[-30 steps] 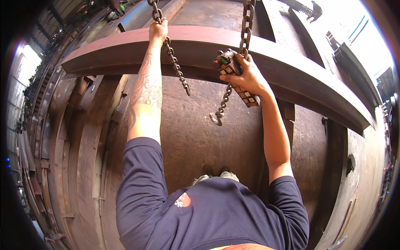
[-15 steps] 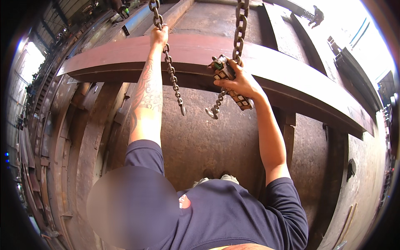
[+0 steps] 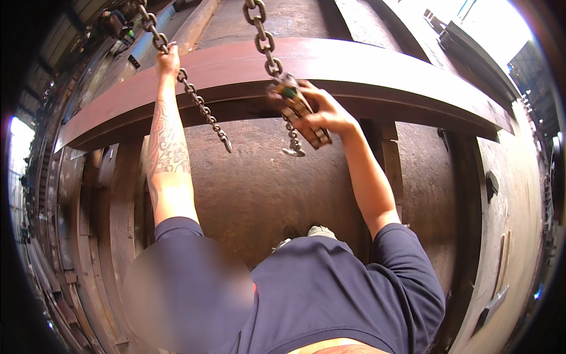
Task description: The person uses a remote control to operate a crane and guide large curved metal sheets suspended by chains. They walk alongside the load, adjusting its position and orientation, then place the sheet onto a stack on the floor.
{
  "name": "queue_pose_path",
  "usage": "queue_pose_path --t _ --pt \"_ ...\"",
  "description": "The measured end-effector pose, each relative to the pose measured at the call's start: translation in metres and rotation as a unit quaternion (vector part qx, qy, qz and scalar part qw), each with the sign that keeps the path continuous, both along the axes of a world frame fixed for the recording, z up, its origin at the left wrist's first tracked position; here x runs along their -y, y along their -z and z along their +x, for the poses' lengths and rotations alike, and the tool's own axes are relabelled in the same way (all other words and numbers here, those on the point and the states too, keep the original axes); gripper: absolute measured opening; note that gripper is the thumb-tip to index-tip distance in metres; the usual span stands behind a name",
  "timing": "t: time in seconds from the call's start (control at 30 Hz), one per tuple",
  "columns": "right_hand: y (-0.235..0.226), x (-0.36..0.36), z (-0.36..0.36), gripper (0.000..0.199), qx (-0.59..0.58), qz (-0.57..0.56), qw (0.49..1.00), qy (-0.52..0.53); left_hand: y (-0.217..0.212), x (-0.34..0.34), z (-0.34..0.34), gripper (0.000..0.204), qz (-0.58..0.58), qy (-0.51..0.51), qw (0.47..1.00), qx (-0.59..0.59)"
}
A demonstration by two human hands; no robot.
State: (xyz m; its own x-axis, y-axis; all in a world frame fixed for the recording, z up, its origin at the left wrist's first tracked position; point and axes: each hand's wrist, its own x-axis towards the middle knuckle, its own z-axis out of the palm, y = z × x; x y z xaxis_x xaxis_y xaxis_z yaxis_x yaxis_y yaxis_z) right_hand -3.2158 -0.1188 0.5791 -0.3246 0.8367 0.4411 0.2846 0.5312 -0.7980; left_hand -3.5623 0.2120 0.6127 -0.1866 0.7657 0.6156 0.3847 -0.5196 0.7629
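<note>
Rusty matt steel beam (image 3: 365, 76), dull metal chains (image 3: 203, 109), rough rusted plate (image 3: 253, 183).

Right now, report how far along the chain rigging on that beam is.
Done: both chains hang over the rust-red beam. In hand: the left hand grips the left chain; the right hand holds the clamp on the right chain. Left: both chain ends dangle free, unattached.

The left hand (image 3: 167, 59) grips a steel link chain (image 3: 194, 97) on the left, far up. The right hand (image 3: 321, 112) closes around a brown metal clamp device (image 3: 303, 115) hanging on a second chain (image 3: 262, 38), near a curved rust-red steel beam (image 3: 383, 79).
</note>
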Motion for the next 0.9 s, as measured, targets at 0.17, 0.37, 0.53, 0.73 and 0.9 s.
queue_pose_path --t 0.17,0.37,0.53,0.73,0.9 --pt "0.151 0.093 -0.007 0.083 -0.426 -0.397 0.806 0.109 -0.008 0.012 0.002 0.029 -0.051 0.015 0.998 0.025" --pt "0.293 0.148 -0.080 0.085 -0.038 -0.558 0.826 0.072 -0.019 0.047 0.027 0.024 -0.067 0.051 0.995 0.052" --pt "0.285 0.076 -0.146 0.082 0.165 -0.284 0.944 0.036 -0.028 0.048 0.042 0.021 -0.083 0.192 0.971 0.115" --pt "0.147 -0.026 -0.162 0.085 0.225 -0.166 0.952 0.122 -0.034 0.081 0.043 0.029 -0.110 0.293 0.947 0.074" --pt "0.087 -0.083 -0.145 0.089 0.247 -0.048 0.962 0.111 -0.058 0.121 0.058 0.033 -0.124 0.337 0.932 0.046"
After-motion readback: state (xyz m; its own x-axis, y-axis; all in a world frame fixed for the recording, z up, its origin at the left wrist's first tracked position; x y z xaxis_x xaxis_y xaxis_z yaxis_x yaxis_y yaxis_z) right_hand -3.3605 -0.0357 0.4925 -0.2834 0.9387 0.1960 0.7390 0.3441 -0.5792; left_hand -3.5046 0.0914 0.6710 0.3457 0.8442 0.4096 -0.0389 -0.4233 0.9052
